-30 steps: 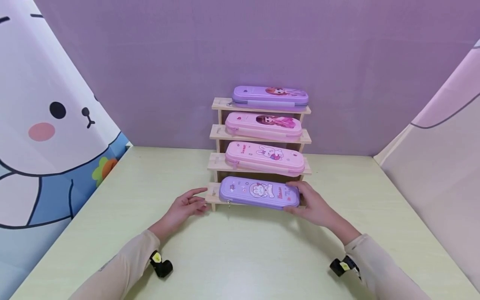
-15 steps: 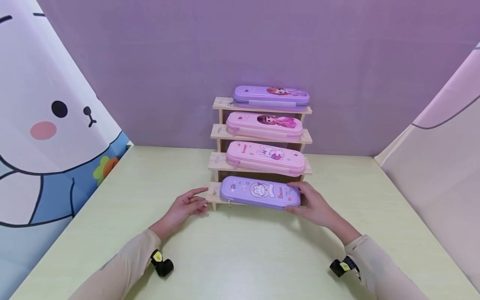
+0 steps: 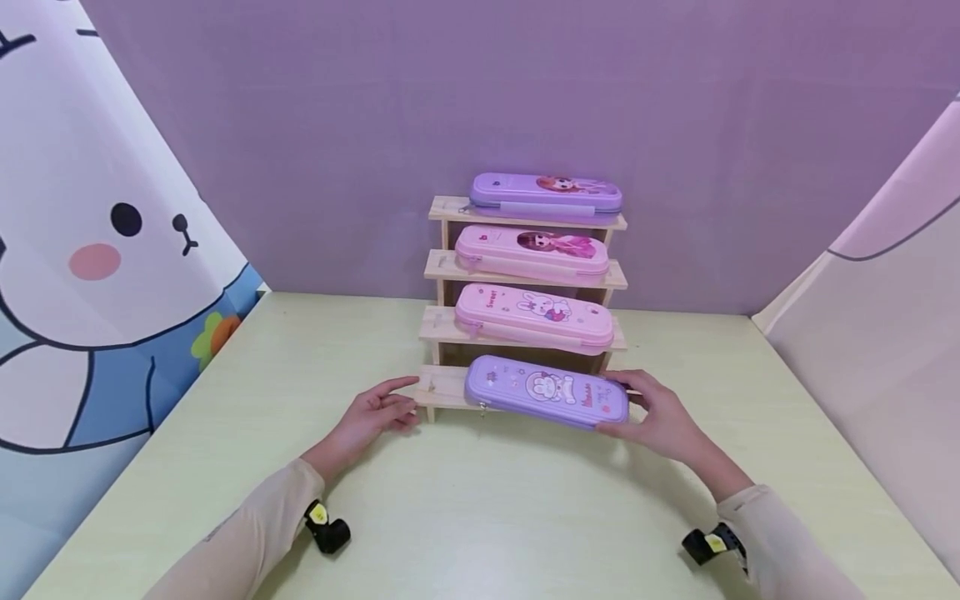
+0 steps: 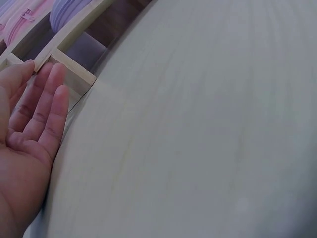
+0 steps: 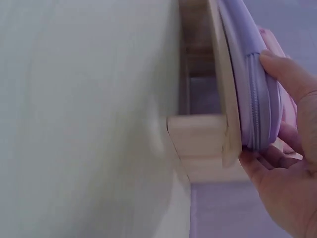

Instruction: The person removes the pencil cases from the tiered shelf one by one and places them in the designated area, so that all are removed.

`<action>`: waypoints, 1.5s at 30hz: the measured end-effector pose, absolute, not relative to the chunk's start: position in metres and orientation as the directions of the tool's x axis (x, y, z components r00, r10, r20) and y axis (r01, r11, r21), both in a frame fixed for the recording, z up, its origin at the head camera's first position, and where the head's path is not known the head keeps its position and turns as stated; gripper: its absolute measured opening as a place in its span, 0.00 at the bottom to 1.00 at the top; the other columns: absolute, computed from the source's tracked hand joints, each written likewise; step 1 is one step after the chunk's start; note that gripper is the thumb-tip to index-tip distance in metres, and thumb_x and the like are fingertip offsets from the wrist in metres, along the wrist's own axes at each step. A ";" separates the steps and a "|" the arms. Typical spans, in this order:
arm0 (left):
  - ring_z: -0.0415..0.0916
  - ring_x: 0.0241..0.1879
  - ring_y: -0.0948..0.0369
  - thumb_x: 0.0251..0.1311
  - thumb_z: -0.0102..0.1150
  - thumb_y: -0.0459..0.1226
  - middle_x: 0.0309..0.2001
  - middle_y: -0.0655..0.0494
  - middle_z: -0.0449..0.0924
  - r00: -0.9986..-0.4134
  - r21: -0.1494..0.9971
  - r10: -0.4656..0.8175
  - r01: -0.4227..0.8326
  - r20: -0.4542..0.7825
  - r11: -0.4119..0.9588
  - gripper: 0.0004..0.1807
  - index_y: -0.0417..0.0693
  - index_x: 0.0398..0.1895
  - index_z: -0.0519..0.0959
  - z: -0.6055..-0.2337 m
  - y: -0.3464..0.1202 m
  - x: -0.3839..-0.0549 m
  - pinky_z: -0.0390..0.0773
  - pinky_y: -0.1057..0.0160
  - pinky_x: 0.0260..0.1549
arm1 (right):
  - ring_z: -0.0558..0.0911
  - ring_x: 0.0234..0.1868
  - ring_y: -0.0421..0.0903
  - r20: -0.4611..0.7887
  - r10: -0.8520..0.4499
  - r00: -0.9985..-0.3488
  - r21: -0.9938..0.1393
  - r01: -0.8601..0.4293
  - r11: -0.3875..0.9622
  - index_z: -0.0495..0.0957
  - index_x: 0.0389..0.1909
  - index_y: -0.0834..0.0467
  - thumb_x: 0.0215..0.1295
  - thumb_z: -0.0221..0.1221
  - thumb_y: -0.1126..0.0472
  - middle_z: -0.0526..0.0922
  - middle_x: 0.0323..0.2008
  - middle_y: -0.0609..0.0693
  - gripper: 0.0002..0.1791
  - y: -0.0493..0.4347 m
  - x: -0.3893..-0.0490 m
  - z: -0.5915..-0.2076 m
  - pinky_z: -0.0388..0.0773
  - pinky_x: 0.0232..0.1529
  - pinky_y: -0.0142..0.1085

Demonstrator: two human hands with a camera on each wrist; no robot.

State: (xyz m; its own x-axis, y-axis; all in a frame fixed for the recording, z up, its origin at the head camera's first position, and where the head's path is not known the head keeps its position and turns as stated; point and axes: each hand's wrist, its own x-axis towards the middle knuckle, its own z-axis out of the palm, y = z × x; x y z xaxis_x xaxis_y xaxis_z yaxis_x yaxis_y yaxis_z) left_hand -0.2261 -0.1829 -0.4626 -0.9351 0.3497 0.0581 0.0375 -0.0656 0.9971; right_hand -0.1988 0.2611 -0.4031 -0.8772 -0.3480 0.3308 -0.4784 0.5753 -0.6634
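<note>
A purple pencil case (image 3: pixel 547 392) with a rabbit print lies over the lowest step of a wooden rack (image 3: pixel 442 379), shifted to the right. My right hand (image 3: pixel 656 417) grips the case's right end, thumb on one side and fingers on the other. The right wrist view shows the case's zipped side (image 5: pixel 257 99) close against the step board. At the rack's left end, my left hand (image 3: pixel 375 412) touches the lowest step with its fingertips, fingers fairly straight. In the left wrist view these fingers (image 4: pixel 42 109) lie by the step's end.
On the steps above lie a pink rabbit pencil case (image 3: pixel 536 317), a pink doll-print pencil case (image 3: pixel 532 252) and a purple doll-print one (image 3: pixel 546 196). A purple backdrop (image 3: pixel 337 167) stands behind the pale table (image 3: pixel 450 517). Printed cloths (image 3: pixel 142 317) hang at the sides.
The purple rabbit pencil case has slid to the right along the lowest step, with my right hand gripping it. My left hand stays at the rack's left end.
</note>
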 end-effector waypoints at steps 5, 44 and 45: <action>0.84 0.36 0.63 0.69 0.54 0.27 0.39 0.54 0.86 -0.934 0.997 0.353 0.029 0.054 -0.074 0.29 0.26 0.70 0.60 -0.462 -0.183 -0.225 0.83 0.64 0.38 | 0.75 0.52 0.47 0.285 -0.326 -0.901 -0.694 -0.429 0.578 0.76 0.59 0.68 0.45 0.79 0.63 0.77 0.54 0.61 0.38 0.279 -0.194 -0.399 0.71 0.53 0.21; 0.84 0.35 0.64 0.70 0.53 0.27 0.37 0.61 0.87 -0.935 0.998 0.352 0.015 0.035 -0.060 0.28 0.28 0.71 0.60 -0.459 -0.182 -0.225 0.83 0.65 0.35 | 0.79 0.47 0.24 0.310 -0.123 -0.943 -0.763 -0.324 0.560 0.78 0.60 0.61 0.43 0.73 0.80 0.78 0.52 0.25 0.38 0.418 -0.141 -0.378 0.75 0.40 0.18; 0.84 0.35 0.64 0.70 0.53 0.27 0.36 0.61 0.87 -0.936 0.998 0.350 0.015 0.035 -0.059 0.28 0.28 0.71 0.60 -0.459 -0.182 -0.225 0.83 0.65 0.35 | 0.79 0.47 0.23 0.307 -0.107 -0.946 -0.769 -0.313 0.557 0.79 0.60 0.60 0.43 0.73 0.81 0.78 0.52 0.25 0.38 0.421 -0.140 -0.378 0.75 0.39 0.18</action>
